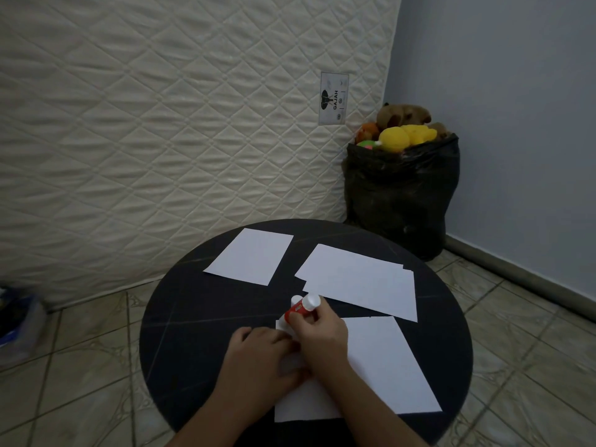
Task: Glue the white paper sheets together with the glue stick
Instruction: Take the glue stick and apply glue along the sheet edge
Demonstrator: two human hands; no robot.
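Observation:
On the round black table (193, 333) lie several white paper sheets. One single sheet (251, 256) is at the far left, a stack of overlapping sheets (361, 279) at the far right, and a near sheet (383, 366) under my hands. My right hand (319, 333) grips a red glue stick (298, 309) with white ends, tilted, its lower end at the near sheet's top left corner. My left hand (258, 356) rests flat on the near sheet's left edge, touching my right hand. The stick's tip is hidden.
A quilted mattress (161, 124) leans upright behind the table. A black bag (403, 195) stuffed with soft toys stands in the corner at the right. Tiled floor (80, 366) surrounds the table, and a blue object (16, 317) lies at the left edge.

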